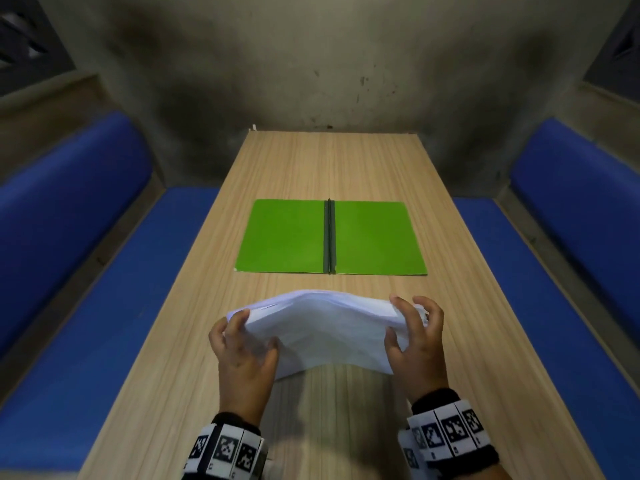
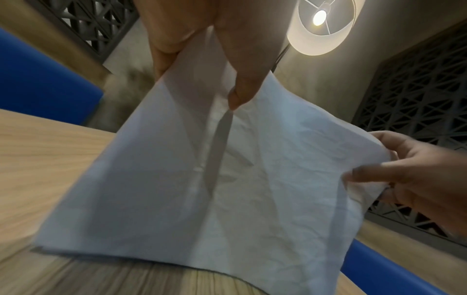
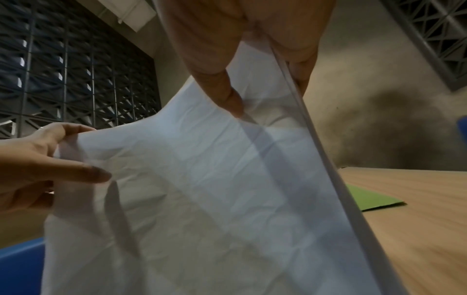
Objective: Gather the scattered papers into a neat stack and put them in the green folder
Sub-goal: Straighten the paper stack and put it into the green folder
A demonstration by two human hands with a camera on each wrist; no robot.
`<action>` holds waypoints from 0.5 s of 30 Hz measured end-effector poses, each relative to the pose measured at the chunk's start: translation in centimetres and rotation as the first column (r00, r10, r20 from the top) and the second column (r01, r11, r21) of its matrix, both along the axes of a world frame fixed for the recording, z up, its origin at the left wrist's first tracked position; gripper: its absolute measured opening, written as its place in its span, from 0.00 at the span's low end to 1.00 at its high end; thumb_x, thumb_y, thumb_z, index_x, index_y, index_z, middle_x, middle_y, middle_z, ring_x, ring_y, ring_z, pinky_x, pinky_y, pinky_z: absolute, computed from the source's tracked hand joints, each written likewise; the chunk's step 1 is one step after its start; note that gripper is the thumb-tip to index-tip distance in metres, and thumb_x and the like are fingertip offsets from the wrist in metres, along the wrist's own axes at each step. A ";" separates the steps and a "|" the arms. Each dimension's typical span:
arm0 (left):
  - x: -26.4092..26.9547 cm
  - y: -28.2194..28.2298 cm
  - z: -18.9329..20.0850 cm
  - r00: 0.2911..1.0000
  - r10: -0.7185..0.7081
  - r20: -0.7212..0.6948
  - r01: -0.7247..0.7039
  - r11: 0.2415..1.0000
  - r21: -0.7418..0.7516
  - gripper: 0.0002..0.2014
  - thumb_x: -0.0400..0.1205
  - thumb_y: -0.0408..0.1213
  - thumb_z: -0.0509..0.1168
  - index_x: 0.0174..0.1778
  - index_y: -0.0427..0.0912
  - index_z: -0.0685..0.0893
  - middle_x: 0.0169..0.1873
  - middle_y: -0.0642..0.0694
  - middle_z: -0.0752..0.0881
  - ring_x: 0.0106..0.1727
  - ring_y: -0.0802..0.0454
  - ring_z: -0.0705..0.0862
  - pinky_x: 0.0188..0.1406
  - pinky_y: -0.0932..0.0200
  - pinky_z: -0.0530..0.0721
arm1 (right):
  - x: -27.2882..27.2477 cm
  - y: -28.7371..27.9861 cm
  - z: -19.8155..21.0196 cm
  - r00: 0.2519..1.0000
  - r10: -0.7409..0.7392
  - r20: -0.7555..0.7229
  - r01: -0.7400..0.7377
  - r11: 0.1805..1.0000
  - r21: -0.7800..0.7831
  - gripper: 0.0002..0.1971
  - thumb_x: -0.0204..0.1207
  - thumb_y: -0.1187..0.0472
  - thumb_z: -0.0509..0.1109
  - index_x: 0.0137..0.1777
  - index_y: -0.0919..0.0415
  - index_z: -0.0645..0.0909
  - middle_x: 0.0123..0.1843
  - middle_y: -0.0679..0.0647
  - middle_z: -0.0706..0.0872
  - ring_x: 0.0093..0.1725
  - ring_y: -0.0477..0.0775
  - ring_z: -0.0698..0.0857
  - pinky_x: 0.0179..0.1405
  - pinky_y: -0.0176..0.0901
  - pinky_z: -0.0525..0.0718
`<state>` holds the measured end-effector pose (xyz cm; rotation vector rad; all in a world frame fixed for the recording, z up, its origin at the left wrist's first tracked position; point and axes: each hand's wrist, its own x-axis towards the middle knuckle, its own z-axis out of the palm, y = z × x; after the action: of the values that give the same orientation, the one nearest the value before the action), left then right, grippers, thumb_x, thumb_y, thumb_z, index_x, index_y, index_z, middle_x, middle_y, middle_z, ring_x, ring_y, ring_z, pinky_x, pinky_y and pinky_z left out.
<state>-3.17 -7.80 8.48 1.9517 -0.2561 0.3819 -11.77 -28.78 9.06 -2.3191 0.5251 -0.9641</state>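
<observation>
A long wooden table (image 1: 346,161) is running toward a stained grey wall (image 1: 311,64), blue benches (image 1: 69,237) flanking it. The green folder (image 1: 330,237) is lying open at 12 o'clock. The left hand (image 1: 242,344) and right hand (image 1: 417,336) are pinching the papers (image 1: 325,327) at 6 o'clock, above the tabletop.

Papers (image 1: 329,327) motion-blurred, sheet count unreadable. Left hand (image 1: 242,348) fingers hidden under the stack's left edge; right hand (image 1: 419,334) fingertips partly behind the right edge. Green folder (image 3: 371,199) mostly hidden behind papers in right wrist view. Both forearms cut at near frame edge.
</observation>
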 end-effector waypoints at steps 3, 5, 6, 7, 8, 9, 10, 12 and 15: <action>0.2 0.0 0.3 0.999 -0.034 0.027 0.032 0.998 0.050 0.34 0.64 0.35 0.71 0.65 0.55 0.66 0.63 0.35 0.67 0.55 0.66 0.67 0.57 0.71 0.68 | 0.0 -0.3 0.0 0.996 0.084 0.012 -0.083 0.996 -0.026 0.31 0.66 0.72 0.74 0.64 0.45 0.70 0.65 0.50 0.64 0.57 0.40 0.68 0.55 0.42 0.76; 0.4 0.2 0.5 0.998 -0.061 0.004 0.060 0.988 0.140 0.39 0.67 0.35 0.74 0.71 0.58 0.64 0.64 0.35 0.67 0.57 0.62 0.68 0.59 0.63 0.71 | 0.1 -0.5 0.0 0.993 0.116 -0.008 -0.116 0.991 -0.068 0.29 0.68 0.67 0.71 0.66 0.45 0.69 0.63 0.51 0.65 0.55 0.34 0.66 0.57 0.39 0.75; 0.5 0.3 0.6 0.997 -0.065 -0.037 0.070 0.983 0.168 0.40 0.68 0.33 0.75 0.73 0.58 0.65 0.64 0.36 0.66 0.58 0.58 0.69 0.59 0.60 0.72 | 0.1 -0.7 -0.1 0.994 0.110 -0.015 -0.111 0.992 -0.063 0.26 0.69 0.64 0.68 0.65 0.45 0.70 0.62 0.53 0.67 0.54 0.34 0.66 0.56 0.38 0.75; 0.6 0.3 0.8 0.994 -0.066 -0.083 0.079 0.983 0.167 0.39 0.69 0.31 0.75 0.74 0.57 0.66 0.63 0.38 0.66 0.58 0.55 0.70 0.60 0.58 0.72 | 0.1 -0.8 -0.1 0.995 0.100 -0.010 -0.100 0.994 -0.034 0.22 0.69 0.62 0.65 0.63 0.45 0.71 0.61 0.55 0.70 0.54 0.35 0.67 0.55 0.38 0.75; 0.7 0.5 0.9 0.991 -0.070 -0.118 0.087 0.984 0.155 0.38 0.70 0.30 0.74 0.74 0.56 0.67 0.61 0.41 0.67 0.58 0.54 0.70 0.61 0.57 0.72 | 0.1 -1.0 -0.2 0.996 0.093 0.004 -0.093 0.996 0.004 0.20 0.69 0.61 0.63 0.60 0.45 0.72 0.59 0.59 0.73 0.53 0.38 0.69 0.54 0.36 0.75; 0.8 0.7 0.9 0.989 -0.070 -0.129 0.089 0.985 0.147 0.37 0.70 0.29 0.74 0.73 0.55 0.69 0.59 0.44 0.66 0.59 0.53 0.70 0.61 0.56 0.72 | 0.0 -1.1 -0.2 0.995 0.097 0.017 -0.098 0.995 0.033 0.18 0.67 0.61 0.63 0.57 0.46 0.73 0.57 0.62 0.75 0.53 0.40 0.71 0.55 0.33 0.75; 0.9 0.8 0.9 0.989 -0.068 -0.130 0.087 0.986 0.145 0.35 0.70 0.29 0.74 0.71 0.54 0.70 0.58 0.46 0.66 0.59 0.53 0.71 0.61 0.56 0.73 | -0.1 -1.2 -0.1 0.994 0.111 0.022 -0.112 0.992 0.054 0.18 0.67 0.63 0.64 0.56 0.46 0.73 0.56 0.63 0.76 0.53 0.40 0.72 0.56 0.27 0.72; 1.0 1.1 1.0 0.989 -0.075 -0.126 0.093 0.986 0.138 0.33 0.70 0.28 0.74 0.69 0.53 0.72 0.57 0.47 0.66 0.59 0.52 0.72 0.62 0.55 0.73 | -0.3 -1.5 0.3 0.990 0.136 0.038 -0.140 0.984 0.114 0.18 0.67 0.61 0.65 0.57 0.46 0.71 0.53 0.59 0.78 0.51 0.31 0.73 0.56 0.17 0.69; 1.4 1.1 1.3 0.992 -0.076 -0.101 0.089 0.988 0.127 0.34 0.70 0.28 0.74 0.71 0.48 0.70 0.59 0.48 0.70 0.64 0.48 0.73 0.63 0.58 0.71 | -0.3 -2.3 0.8 0.989 0.141 0.051 -0.150 0.895 0.420 0.32 0.70 0.69 0.71 0.64 0.35 0.65 0.49 0.56 0.81 0.50 0.37 0.80 0.54 0.30 0.78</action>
<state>-1.73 -6.67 9.80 2.0747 -0.3058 0.2212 -12.10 -31.06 9.84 -1.9241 0.4891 -0.7165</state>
